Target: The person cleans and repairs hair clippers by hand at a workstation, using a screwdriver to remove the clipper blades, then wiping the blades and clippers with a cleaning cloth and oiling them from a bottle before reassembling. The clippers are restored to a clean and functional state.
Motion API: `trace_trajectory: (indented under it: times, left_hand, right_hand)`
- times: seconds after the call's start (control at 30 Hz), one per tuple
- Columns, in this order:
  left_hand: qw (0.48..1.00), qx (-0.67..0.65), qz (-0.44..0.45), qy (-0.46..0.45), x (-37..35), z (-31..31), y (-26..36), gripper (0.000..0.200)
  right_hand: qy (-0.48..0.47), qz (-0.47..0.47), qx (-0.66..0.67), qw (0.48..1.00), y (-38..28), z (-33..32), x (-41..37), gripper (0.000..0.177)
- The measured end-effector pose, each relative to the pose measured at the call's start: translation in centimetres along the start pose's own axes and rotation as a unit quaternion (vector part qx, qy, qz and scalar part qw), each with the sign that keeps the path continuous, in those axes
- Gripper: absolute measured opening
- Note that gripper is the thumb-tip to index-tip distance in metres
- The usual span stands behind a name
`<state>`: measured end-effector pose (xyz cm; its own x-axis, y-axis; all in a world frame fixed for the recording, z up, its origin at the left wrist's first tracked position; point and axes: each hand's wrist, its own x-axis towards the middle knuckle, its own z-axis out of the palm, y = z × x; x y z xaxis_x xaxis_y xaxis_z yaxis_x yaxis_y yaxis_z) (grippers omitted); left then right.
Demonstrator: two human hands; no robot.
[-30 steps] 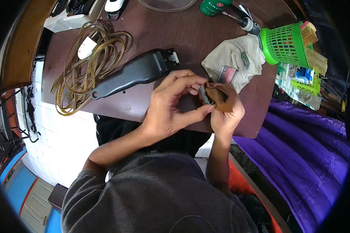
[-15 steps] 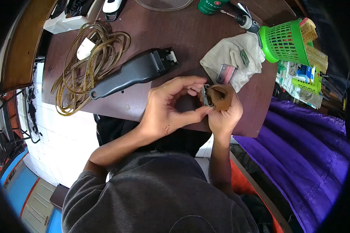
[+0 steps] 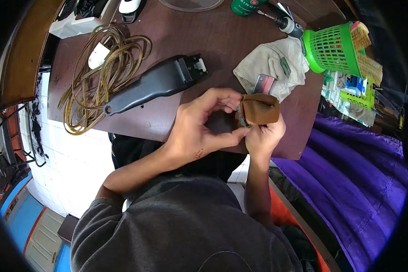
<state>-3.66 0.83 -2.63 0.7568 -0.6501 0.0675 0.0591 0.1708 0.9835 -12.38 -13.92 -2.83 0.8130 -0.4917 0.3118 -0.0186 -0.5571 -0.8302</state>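
Observation:
My left hand (image 3: 192, 122) pinches a small metal clipper blade (image 3: 241, 119) by its two ends, between thumb and fingertips. Folded over in my right hand (image 3: 264, 139) is a brown piece of what looks like sandpaper (image 3: 260, 110), right against the blade; it covers part of the blade and some right fingers. Beyond my left hand lies a black hair clipper (image 3: 156, 84), its head pointing right. Just past the sandpaper, another blade (image 3: 264, 85) with a reddish band rests on a crumpled whitish cloth (image 3: 254, 61), near a small green piece (image 3: 285, 67).
A coiled brownish cord (image 3: 84, 90) with a white plug (image 3: 99, 55) lies at the left. At the right, a green basket (image 3: 333, 50) holds combs. A screwdriver (image 3: 281, 22) and a green can (image 3: 245, 6) stand at the back. A purple curtain (image 3: 353, 181) hangs beside the table.
The sandpaper has turned and tipped so its broad brown face shows, covering more of the blade. My right hand has shifted slightly; the left still grips the blade.

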Motion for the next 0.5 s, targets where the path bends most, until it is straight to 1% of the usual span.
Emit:
trace_trajectory:
  times: [0.03, 0.07, 0.13, 0.17, 0.27, 0.3, 0.33, 0.37, 0.4, 0.43, 0.47, 0.5]
  left_hand:
    - [1.0, 0.019, 0.01, -0.013, -0.02, 0.0, -0.03, 0.058]
    - [1.0, 0.019, 0.01, -0.012, -0.05, 0.06, -0.1, 0.058]
    - [0.996, -0.076, -0.011, 0.042, -0.17, 0.21, -0.38, 0.059]
    - [0.997, -0.07, 0.001, 0.042, -0.17, 0.03, -0.55, 0.061]
    - [0.996, -0.084, -0.007, 0.026, -0.11, 0.11, -0.21, 0.059]
    - [0.996, -0.084, -0.007, 0.026, -0.12, 0.07, -0.15, 0.059]
    - [0.997, -0.079, -0.017, 0.0, -0.17, -0.04, -0.11, 0.058]
    - [0.997, -0.074, -0.028, -0.026, -0.23, -0.1, -0.08, 0.058]
    - [0.996, -0.075, -0.028, -0.026, -0.27, -0.1, -0.05, 0.058]
    - [0.997, -0.076, -0.028, -0.019, -0.27, -0.14, 0.02, 0.058]
    - [0.997, -0.076, -0.027, -0.012, -0.26, -0.17, 0.04, 0.058]
    - [0.997, -0.076, -0.027, -0.013, -0.29, -0.23, 0.06, 0.058]
  right_hand:
    - [0.003, 0.024, -0.026, 0.999, -0.11, -0.14, -0.09, 0.031]
    - [0.002, 0.024, -0.026, 0.999, -0.13, -0.12, -0.05, 0.031]
    - [-0.024, -0.013, 0.001, 1.0, -0.17, -0.01, 0.0, 0.03]
    - [-0.023, -0.013, 0.001, 1.0, -0.19, -0.02, -0.01, 0.03]
    - [-0.032, 0.007, -0.008, 0.999, -0.18, -0.26, -0.08, 0.03]
    - [-0.022, 0.034, 0.043, 0.998, -0.16, -0.3, -0.09, 0.03]
    - [-0.013, 0.061, 0.092, 0.994, -0.34, -0.3, 0.01, 0.029]
    - [0.027, 0.137, 0.155, 0.978, -0.82, 0.01, -0.08, 0.027]
    - [0.027, 0.138, 0.155, 0.978, -0.81, -0.03, 0.09, 0.027]
    - [0.012, 0.051, 0.084, 0.995, -0.7, 0.02, 0.4, 0.026]
    - [-0.002, -0.036, 0.014, 0.999, -0.6, 0.02, 0.65, 0.026]
    - [-0.001, -0.036, 0.014, 0.999, -0.61, -0.01, 0.78, 0.026]
